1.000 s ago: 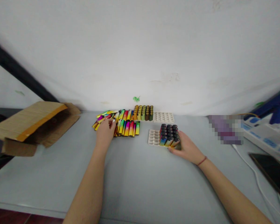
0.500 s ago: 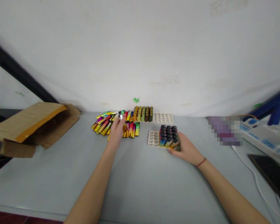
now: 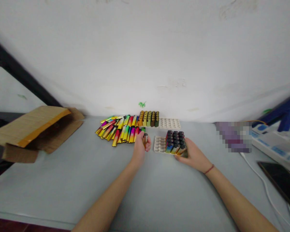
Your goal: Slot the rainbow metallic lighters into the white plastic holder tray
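Left hand [image 3: 139,146] is holding a lighter [image 3: 145,138] just left of the front tray [image 3: 159,144]

In the head view, the left hand's fingers are clamping on the lighter, which is standing roughly upright in the grip, near the front tray's left end and apart from it. The right hand [image 3: 193,151] is gripping the right end of that tray; its thumb is lying along the near corner, while the standing lighters [image 3: 175,141] are hiding its other fingers. These black-topped lighters are filling the tray's right part, and open round sockets are showing on its left.

Left of the left hand, a shiny multicoloured pile of lighters [image 3: 118,129] is lying on the grey surface [image 3: 159,193]. Behind, a gold-topped block of lighters [image 3: 148,119] is standing in rows, with a white back tray [image 3: 169,123] sitting just to its right. An open cardboard box [image 3: 31,125] is resting at far left; a dark phone [image 3: 281,178], a white cable [image 3: 258,170] and a pixelated purple item [image 3: 234,137] are lying at right.
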The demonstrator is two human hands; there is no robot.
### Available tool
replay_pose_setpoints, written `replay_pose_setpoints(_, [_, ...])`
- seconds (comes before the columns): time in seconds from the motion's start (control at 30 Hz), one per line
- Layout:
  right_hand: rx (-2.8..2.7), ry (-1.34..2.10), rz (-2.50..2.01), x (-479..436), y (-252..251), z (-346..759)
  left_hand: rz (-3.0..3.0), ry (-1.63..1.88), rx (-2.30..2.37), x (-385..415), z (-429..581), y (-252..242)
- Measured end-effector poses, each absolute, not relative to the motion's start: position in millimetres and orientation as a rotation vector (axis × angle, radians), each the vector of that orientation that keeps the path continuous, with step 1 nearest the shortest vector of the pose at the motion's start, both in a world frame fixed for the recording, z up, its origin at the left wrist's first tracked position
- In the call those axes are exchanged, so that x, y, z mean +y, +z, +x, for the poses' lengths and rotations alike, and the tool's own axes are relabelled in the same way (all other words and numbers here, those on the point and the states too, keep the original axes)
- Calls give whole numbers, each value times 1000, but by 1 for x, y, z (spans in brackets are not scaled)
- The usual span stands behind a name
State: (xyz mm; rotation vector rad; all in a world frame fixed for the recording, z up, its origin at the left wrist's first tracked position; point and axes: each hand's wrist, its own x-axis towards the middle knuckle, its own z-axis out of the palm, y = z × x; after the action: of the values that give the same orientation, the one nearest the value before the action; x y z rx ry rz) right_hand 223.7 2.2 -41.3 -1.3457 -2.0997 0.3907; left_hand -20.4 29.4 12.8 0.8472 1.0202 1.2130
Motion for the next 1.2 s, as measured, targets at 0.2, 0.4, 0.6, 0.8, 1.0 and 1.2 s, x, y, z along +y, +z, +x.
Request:
replay_pose_setpoints(0.2, [-2116,406,-1340,3,-41,224,866,1226,1043,29,-20,11])
replay_pose_setpoints(0.4, [-2101,384,-1332,3,-43,225,775,1304,1106,31,-21,13])
replay_pose_setpoints(0.6, [-2092,384,-1339,3,-41,223,708,1339,1131,31,-21,14])
replay_pose_setpoints(0.8, [-2099,382,-1343,3,-42,224,658,1371,1128,31,-18,12])
replay_pose_setpoints(1.0, [-2108,388,-1342,3,-42,224,673,1342,1143,31,-20,13])
replay_pose_setpoints(1.2, [-2114,386,-1336,3,-41,223,731,1377,1131,28,-19,15])
